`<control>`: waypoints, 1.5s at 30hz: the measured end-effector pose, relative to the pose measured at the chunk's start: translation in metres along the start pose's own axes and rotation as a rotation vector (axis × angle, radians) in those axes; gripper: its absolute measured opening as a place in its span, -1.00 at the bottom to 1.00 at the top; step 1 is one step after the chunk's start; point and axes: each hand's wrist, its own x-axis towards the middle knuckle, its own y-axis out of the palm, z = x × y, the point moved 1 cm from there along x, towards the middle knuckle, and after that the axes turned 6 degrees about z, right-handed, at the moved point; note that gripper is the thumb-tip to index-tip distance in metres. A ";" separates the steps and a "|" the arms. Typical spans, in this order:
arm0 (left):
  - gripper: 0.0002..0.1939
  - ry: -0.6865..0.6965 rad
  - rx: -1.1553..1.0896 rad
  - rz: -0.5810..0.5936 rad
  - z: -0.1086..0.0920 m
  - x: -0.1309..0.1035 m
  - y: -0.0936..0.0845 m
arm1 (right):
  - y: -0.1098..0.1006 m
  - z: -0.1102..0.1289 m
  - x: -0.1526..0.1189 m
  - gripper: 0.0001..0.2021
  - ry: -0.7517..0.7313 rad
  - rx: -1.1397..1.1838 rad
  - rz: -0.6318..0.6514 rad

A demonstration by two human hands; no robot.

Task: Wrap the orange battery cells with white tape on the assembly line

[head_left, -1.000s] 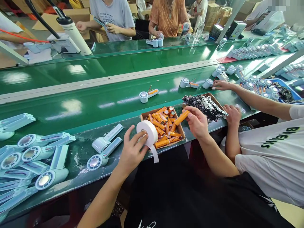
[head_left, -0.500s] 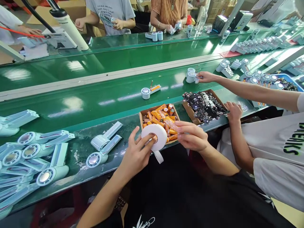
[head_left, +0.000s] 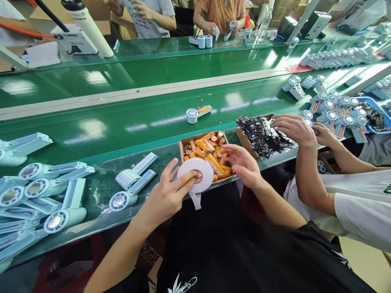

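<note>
Fingers of the right hand (head_left: 241, 165), pinching an orange cell earlier, now spread; left hand (head_left: 166, 195) grips the tape roll (head_left: 196, 176).

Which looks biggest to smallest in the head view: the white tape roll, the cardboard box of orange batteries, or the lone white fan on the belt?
1. Cardboard box of orange batteries
2. White tape roll, though nearer the camera
3. Lone white fan, farthest away

Premises: a factory assembly line. A long green conveyor belt (head_left: 122, 122) runs across the hall, with workers (head_left: 224, 12) stationed on its far side. Identical pale-blue handheld fan housings (head_left: 45, 187) lie in batches along the bench edge. Open cardboard boxes hold bulk parts: orange cylindrical cells (head_left: 207, 150) and black circuit boards (head_left: 262, 132). Stacked cartons (head_left: 275, 10) stand behind.
</note>
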 end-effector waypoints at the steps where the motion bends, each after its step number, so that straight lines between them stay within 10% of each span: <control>1: -0.35 0.022 0.026 0.004 0.002 0.001 -0.003 | -0.002 0.002 0.003 -0.49 0.150 0.047 0.082; 4: -0.38 0.085 0.099 0.012 0.004 0.005 -0.012 | -0.008 0.009 0.015 -0.38 0.440 0.071 0.315; 8: -0.48 0.111 0.225 0.049 -0.005 0.014 -0.019 | -0.007 0.015 0.024 -0.44 0.511 0.010 0.326; 16: -0.61 0.011 0.271 -0.054 -0.027 0.025 -0.012 | 0.038 -0.006 0.002 -0.34 0.347 0.330 -0.297; 23: -0.58 0.010 0.193 -0.038 -0.025 0.030 -0.014 | 0.018 -0.002 0.004 -0.53 0.351 0.261 -0.228; 29: -0.57 -0.086 0.157 -0.175 -0.049 0.029 0.022 | 0.050 -0.022 -0.011 -0.53 0.088 0.325 -0.588; 34: -0.72 0.045 -0.073 -0.152 -0.076 0.022 0.056 | -0.006 -0.005 0.002 -0.52 -0.027 0.121 -0.635; 37: -0.62 -0.039 -0.120 0.003 -0.057 0.028 0.053 | -0.047 0.014 0.023 -0.58 -0.128 0.040 -0.678; 40: -0.48 -0.071 -0.252 0.126 -0.016 0.029 0.034 | -0.045 0.020 0.031 -0.56 -0.085 0.071 -0.574; 45: -0.66 -0.472 -0.202 -0.109 0.056 -0.022 0.001 | -0.030 0.013 0.001 -0.54 -0.069 0.126 -0.531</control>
